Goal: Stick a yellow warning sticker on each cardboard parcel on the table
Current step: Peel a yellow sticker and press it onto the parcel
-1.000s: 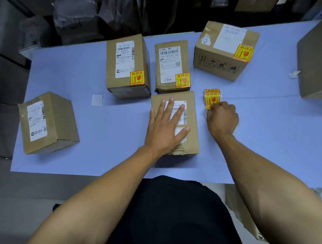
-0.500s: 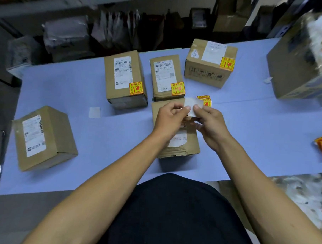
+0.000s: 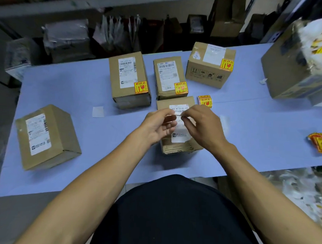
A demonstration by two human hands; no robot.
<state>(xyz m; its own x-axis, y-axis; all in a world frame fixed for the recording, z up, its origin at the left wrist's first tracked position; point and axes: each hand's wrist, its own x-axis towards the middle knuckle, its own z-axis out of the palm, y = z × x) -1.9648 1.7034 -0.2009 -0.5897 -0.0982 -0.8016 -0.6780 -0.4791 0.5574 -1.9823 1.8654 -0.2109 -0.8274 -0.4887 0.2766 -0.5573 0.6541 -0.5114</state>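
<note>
Both hands pinch one thin sticker (image 3: 178, 116) above the middle parcel (image 3: 175, 104): left hand (image 3: 159, 126), right hand (image 3: 202, 127). Bare table (image 3: 100, 137) lies open between this parcel and the left parcel (image 3: 47, 137).

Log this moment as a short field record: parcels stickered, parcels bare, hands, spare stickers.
stickered: back-left parcel, back-middle parcel, back-right parcel
bare: centre parcel, far-left parcel
hands: left hand and right hand pinch one thin sticker edge-on above the centre parcel
spares: sticker stack behind the right hand; sticker pile at right edge
</note>
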